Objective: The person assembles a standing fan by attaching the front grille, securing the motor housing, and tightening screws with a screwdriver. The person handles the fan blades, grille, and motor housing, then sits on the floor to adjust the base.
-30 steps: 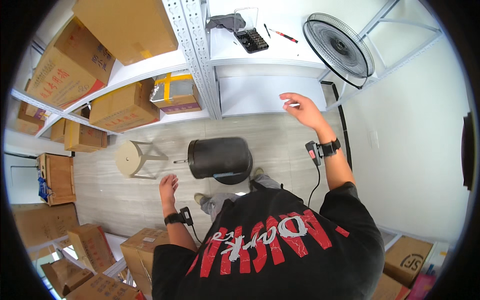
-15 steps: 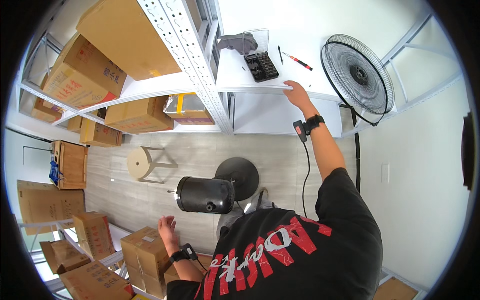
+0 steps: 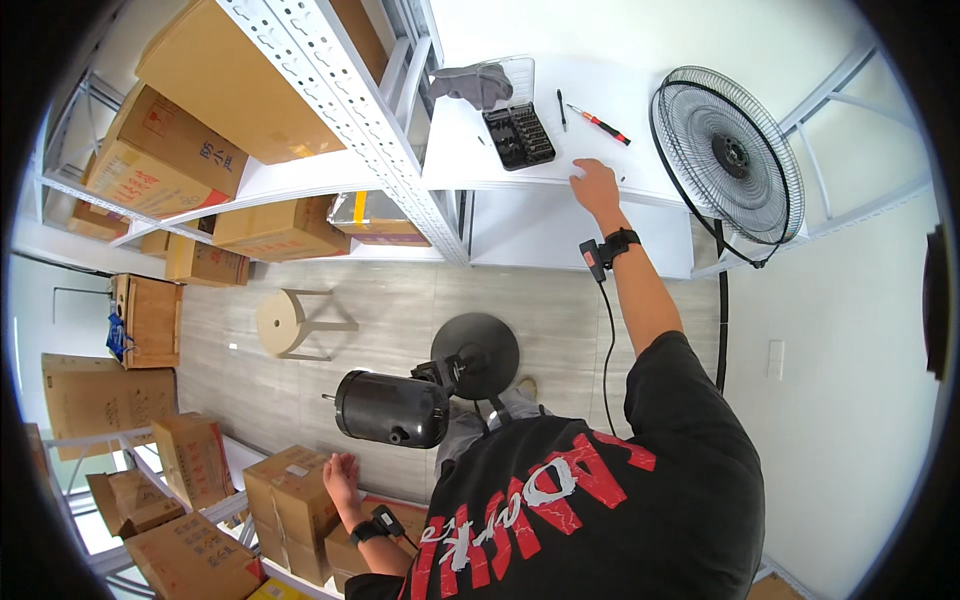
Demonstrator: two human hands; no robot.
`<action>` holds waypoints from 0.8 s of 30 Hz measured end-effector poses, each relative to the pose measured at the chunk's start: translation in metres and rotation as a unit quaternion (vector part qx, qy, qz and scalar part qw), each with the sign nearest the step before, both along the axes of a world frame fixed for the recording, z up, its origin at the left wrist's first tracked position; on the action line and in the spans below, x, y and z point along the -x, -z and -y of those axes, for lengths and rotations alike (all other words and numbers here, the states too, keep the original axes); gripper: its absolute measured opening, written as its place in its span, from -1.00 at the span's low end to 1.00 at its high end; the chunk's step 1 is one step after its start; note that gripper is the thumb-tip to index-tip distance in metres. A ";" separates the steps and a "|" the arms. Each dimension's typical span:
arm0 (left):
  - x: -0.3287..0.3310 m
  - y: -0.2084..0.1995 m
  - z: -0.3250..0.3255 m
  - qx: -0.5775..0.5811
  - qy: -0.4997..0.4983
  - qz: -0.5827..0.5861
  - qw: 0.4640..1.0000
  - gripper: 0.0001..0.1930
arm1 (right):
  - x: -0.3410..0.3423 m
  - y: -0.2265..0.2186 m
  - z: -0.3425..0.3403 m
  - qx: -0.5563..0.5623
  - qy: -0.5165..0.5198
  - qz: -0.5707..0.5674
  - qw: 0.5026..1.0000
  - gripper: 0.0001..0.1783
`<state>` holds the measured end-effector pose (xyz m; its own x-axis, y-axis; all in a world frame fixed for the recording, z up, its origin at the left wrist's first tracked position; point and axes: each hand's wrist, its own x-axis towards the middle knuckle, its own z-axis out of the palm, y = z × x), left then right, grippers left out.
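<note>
Where your right hand is: the right hand [image 3: 597,188] now shows over the front edge of the upper shelf [image 3: 455,150], whereas a second ago it shows against the lower shelf [image 3: 570,232].
What this means: your right fingers are now near the bit case and the screwdriver.
Right fingers: bent; you cannot tell from this view whether they touch the shelf or pinch something small.
Left hand: your left hand [image 3: 342,480] hangs with its fingers loosely parted, near a cardboard box [image 3: 290,500], with nothing visible in it.
Bit case: the bit case [image 3: 518,137] lies near the shelf's front edge, lid up.
Screwdriver: the red-and-black screwdriver [image 3: 600,124] lies farther back, right of the case.
Fan grille: the fan grille [image 3: 730,155] leans at the shelf's right end.
Motor housing: the black motor housing [image 3: 392,408] sits tilted on its stand, in front of you.
</note>
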<state>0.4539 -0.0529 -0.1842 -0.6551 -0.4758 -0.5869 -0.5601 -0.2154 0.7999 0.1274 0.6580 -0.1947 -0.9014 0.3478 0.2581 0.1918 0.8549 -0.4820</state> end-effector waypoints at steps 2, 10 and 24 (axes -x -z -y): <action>0.004 -0.003 -0.009 0.002 0.011 -0.010 1.000 -0.81 | -0.006 0.004 0.009 -0.044 0.010 0.004 0.999 -0.54; 0.009 -0.006 -0.015 -0.004 0.019 -0.032 0.999 -0.83 | 0.031 -0.018 0.035 0.048 -0.024 -0.033 0.998 -0.43; -0.016 0.011 -0.006 -0.009 -0.017 -0.013 1.000 -0.83 | 0.021 -0.051 0.066 0.021 0.003 0.059 0.998 -0.44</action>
